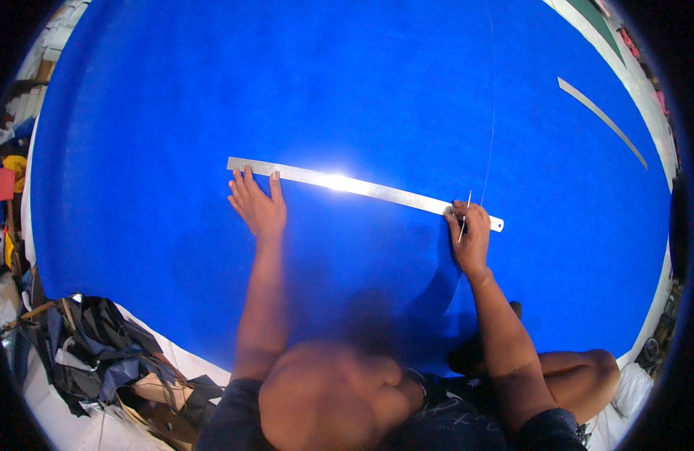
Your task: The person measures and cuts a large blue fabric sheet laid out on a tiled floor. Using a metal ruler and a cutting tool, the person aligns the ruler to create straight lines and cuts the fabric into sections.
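A long steel ruler (392, 193) lies aslant on a broad blue cloth (347, 90), its left end farther from me than its right. Bright light glints off its middle. With fingers spread, my left hand (260, 207) rests at the ruler's left end, fingertips on its metal edge. Near the other end, my right hand (475, 237) is closed around a thin, pale, pencil-like stick (469, 199). Its fingers also touch the ruler, just short of the holed tip. A faint light line (493, 113) runs across the cloth beyond my right hand.
Another narrow metal strip (604, 120), seeming curved, lies at the far right of the cloth. Dark fabric scraps (99, 349) are heaped at the near left. A white surface (644, 331) borders the cloth; mixed items line the left rim. My bent leg (584, 376) is near right.
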`<state>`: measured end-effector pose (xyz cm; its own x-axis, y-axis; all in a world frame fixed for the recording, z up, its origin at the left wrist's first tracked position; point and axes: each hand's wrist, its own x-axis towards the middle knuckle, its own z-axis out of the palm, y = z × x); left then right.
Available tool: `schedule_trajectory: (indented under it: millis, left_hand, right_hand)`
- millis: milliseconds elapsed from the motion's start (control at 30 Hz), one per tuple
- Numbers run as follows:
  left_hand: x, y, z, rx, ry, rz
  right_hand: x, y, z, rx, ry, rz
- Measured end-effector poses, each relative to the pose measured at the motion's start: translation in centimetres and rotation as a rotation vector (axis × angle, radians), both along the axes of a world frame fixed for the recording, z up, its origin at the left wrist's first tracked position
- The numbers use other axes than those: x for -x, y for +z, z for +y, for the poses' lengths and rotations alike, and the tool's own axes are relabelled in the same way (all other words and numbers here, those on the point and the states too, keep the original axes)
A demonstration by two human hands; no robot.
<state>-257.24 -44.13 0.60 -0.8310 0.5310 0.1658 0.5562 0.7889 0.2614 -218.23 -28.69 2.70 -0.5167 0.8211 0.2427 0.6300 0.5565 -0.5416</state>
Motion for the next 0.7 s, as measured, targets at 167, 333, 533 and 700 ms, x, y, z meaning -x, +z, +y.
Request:
schedule_trajectory:
  millis: [167,333,533,700]
  left_hand:
    - [-0.1,0.3,0.0,0.021,0.011,-0.024]
    - [-0.2,0.2,0.1,0.006,0.004,-0.018]
    - [-0.1,0.2,0.1,0.015,-0.010,0.039]
    - [-0.1,0.3,-0.1,-0.001,-0.004,0.024]
  right_hand:
    - [0.0,0.1,0.1,-0.002,0.009,0.007]
    - [-0.3,0.1,0.3,0.013,0.015,-0.039]
    - [2.6,1.3,1.9,0.092,-0.092,0.039]
    - [15.2,3.2,4.2,0.327,0.093,0.337]
